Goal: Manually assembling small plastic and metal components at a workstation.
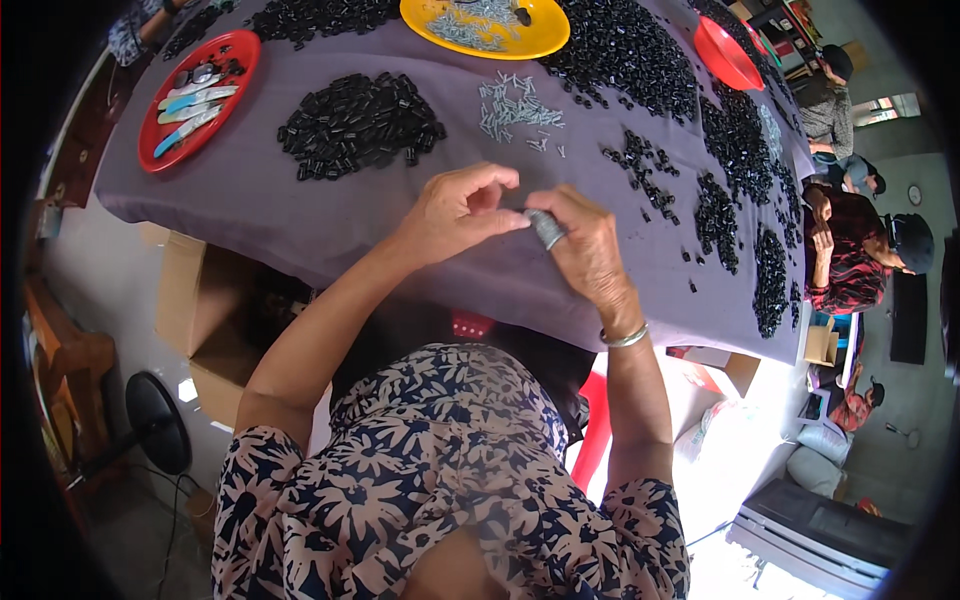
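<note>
Colours around the hands: mostly purple, black, red, yellow.
Table point(300, 210) cover under both hands: plain grey-purple. Small part point(545, 228) pinched between left hand point(455, 212) and right hand point(590, 250): grey, metallic. Right wrist bangle point(627, 338): silver. Beyond left hand: black parts heap point(358, 122); further left, red plate point(198, 98) holding pale silver-and-light-blue pieces. Ahead of both hands: silver pins point(515, 108), then yellow plate point(486, 28) with more silver pins. Beyond right hand: black parts band point(735, 190) and a second red dish point(726, 55). Below the hands: dress point(450, 480) navy with beige floral print. Below left hand: brown cardboard box point(195, 300).
</note>
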`<state>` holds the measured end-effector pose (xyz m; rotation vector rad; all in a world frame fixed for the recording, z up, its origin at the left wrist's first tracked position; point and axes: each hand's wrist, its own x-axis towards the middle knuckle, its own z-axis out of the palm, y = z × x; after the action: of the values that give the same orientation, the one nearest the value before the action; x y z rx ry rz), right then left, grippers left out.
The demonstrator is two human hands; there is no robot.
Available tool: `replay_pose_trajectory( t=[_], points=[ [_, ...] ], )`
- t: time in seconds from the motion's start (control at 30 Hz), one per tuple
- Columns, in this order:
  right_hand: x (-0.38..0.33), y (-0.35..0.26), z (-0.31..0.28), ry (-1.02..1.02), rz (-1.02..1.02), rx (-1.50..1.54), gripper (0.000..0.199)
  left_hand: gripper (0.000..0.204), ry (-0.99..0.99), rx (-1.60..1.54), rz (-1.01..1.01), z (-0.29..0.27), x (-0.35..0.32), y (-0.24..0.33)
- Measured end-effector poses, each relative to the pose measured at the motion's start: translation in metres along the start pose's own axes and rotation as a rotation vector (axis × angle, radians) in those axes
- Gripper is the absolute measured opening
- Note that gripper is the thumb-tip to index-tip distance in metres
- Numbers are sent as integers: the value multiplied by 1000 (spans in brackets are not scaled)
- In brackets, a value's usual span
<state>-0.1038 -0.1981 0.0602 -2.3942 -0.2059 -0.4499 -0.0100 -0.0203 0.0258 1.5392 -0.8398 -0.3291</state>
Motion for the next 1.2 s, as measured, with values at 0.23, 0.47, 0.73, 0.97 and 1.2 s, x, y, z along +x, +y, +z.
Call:
replay_pose_trajectory(
  t=[0.23, 0.47, 0.73, 0.97, 1.2],
  points=[
    [-6, -13, 20, 40, 100, 73, 20, 31, 5, -86, 50, 0, -1, -16],
    [-5, -8, 24, 64, 306, 237, 24, 23, -5, 41, 111, -3, -2, -12],
    [22, 18, -1, 11, 241, -91, 15, 20, 38, 358, 294, -1, -6, -20],
    [64, 85, -24, -32, 265, -72, 17, 12, -2, 495, 268, -2, -4, -19],
    [82, 87, -26, -241, 237, -175, 17, 12, -11, 488, 234, -3, -3, -22]
  ],
)
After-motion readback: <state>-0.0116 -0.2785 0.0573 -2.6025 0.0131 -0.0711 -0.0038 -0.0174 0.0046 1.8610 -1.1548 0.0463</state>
